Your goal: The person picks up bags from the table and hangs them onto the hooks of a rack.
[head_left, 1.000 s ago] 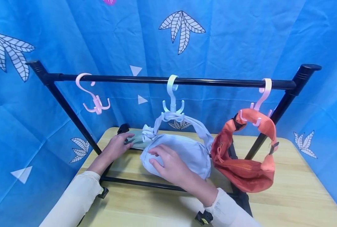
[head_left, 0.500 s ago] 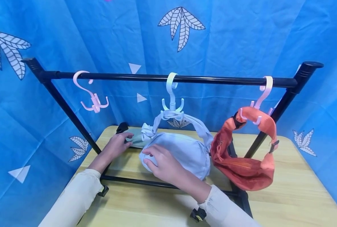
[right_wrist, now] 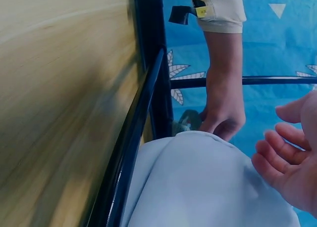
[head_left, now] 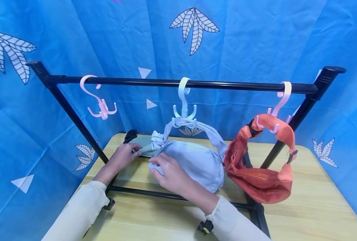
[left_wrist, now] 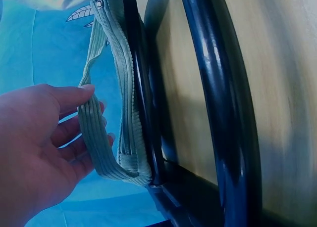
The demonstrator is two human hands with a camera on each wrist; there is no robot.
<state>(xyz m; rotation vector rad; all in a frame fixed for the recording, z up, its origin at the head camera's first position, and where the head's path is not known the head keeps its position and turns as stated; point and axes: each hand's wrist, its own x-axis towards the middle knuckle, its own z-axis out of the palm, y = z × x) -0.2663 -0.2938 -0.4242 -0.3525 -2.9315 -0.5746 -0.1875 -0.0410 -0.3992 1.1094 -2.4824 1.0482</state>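
Observation:
My left hand (head_left: 125,156) is at the rack's far left, and in the left wrist view it pinches the strap (left_wrist: 96,138) of a sage-green corduroy bag (left_wrist: 128,93) between thumb and fingers. In the head view, that bag is partly hidden behind a pale blue bag (head_left: 193,160). The pale blue bag hangs by its knotted strap from a light blue hook hanger (head_left: 184,100). My right hand (head_left: 170,174) is in front of this bag's left side, its fingers loosely bent with nothing between them.
A black rack's top bar (head_left: 232,84) carries a bare pink hook hanger (head_left: 102,108) at left and another pink hanger (head_left: 282,98) at right. A red-orange waist bag (head_left: 259,182) hangs from the right one. The rack's lower bar (head_left: 149,192) crosses above the wooden table (head_left: 314,201).
My right hand has moved a little left across the pale blue bag. The left hand's thumb and fingers have come closer together at the green bag, with the hand nearly in place.

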